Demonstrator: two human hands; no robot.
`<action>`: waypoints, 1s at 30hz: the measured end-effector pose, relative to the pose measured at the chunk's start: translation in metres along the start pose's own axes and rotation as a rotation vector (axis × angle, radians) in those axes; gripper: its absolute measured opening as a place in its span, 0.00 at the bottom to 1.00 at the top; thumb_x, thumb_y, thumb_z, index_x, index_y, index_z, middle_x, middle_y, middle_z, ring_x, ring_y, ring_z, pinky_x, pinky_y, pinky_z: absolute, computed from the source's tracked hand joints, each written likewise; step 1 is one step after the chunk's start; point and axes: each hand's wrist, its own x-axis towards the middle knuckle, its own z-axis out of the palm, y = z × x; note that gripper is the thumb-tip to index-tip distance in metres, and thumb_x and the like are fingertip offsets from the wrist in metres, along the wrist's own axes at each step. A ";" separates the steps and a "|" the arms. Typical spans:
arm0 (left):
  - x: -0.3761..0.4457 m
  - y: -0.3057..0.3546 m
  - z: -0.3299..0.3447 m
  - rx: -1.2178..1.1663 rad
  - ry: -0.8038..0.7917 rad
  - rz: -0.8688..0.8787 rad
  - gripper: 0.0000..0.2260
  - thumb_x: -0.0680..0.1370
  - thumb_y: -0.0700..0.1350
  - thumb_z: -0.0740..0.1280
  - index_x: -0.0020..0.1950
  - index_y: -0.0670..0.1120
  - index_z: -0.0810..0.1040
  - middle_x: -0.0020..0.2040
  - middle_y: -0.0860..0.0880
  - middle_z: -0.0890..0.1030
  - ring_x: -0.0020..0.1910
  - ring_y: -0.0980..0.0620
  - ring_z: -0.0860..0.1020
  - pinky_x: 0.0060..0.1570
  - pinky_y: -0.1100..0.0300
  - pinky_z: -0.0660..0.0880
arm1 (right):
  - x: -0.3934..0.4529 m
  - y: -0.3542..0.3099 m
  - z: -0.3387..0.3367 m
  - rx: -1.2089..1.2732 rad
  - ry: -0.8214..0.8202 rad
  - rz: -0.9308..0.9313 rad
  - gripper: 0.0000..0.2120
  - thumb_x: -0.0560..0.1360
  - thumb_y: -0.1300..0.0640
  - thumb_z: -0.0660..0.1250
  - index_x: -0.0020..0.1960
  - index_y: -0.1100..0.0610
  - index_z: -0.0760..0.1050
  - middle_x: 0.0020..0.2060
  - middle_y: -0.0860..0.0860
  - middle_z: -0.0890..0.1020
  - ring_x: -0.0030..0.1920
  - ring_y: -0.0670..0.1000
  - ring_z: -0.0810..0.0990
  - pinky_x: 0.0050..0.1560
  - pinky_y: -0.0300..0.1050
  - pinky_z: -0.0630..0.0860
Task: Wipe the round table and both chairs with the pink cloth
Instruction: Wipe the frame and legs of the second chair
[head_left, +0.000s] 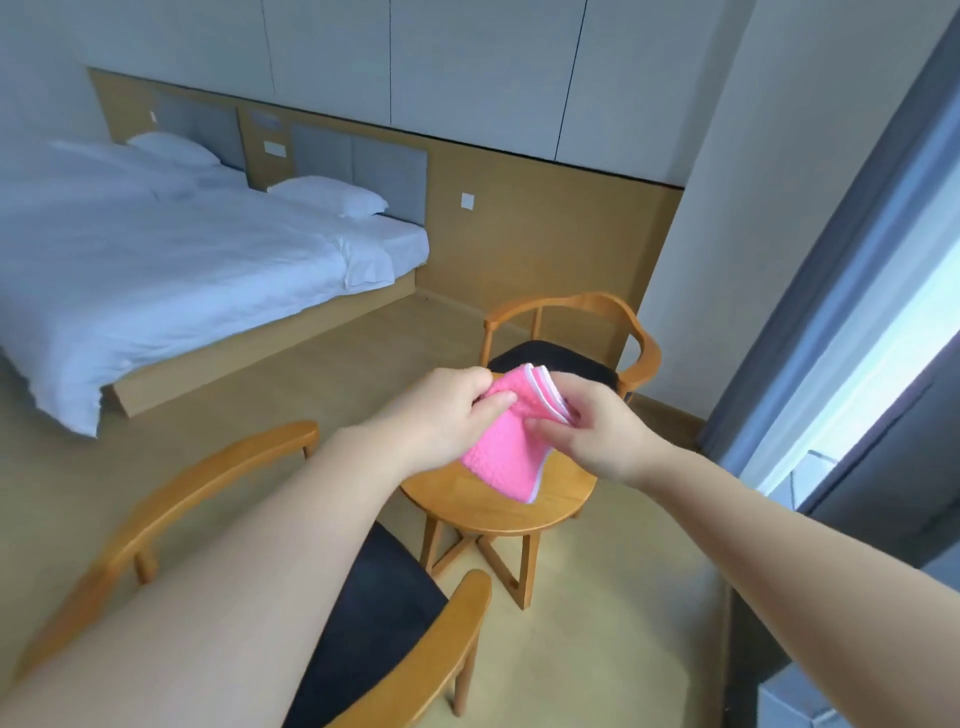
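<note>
Both my hands hold a folded pink cloth (511, 441) in the air above the small round wooden table (493, 512). My left hand (449, 415) pinches its left upper edge between thumb and fingers. My right hand (592, 426) pinches its right edge, where white hems show. One wooden chair (592, 338) with a dark seat stands behind the table. The other chair (405, 613) is close in front of me, partly hidden by my left forearm.
A bed (171, 260) with white sheets and two pillows fills the left side. A grey curtain (852, 270) and a bright window are at the right. The floor between bed and table is beige.
</note>
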 end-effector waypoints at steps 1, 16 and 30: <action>-0.006 0.003 -0.023 -0.001 -0.012 -0.002 0.17 0.80 0.57 0.58 0.35 0.49 0.65 0.31 0.52 0.71 0.30 0.52 0.70 0.31 0.54 0.66 | 0.008 -0.023 -0.003 -0.006 -0.007 -0.005 0.07 0.76 0.59 0.67 0.53 0.52 0.76 0.44 0.47 0.81 0.46 0.46 0.80 0.46 0.46 0.79; 0.008 0.004 -0.131 -0.022 0.007 -0.011 0.21 0.68 0.43 0.76 0.56 0.51 0.71 0.47 0.52 0.77 0.43 0.55 0.77 0.40 0.61 0.74 | 0.070 -0.104 -0.021 0.091 0.153 -0.071 0.19 0.74 0.59 0.70 0.63 0.47 0.72 0.49 0.43 0.81 0.51 0.45 0.80 0.53 0.47 0.78; 0.054 -0.050 -0.176 -0.053 -0.049 0.052 0.11 0.72 0.41 0.73 0.51 0.50 0.77 0.39 0.51 0.80 0.33 0.58 0.75 0.36 0.65 0.73 | 0.136 -0.111 0.002 -0.077 0.252 0.105 0.33 0.72 0.53 0.71 0.71 0.38 0.60 0.60 0.43 0.75 0.58 0.46 0.77 0.57 0.46 0.77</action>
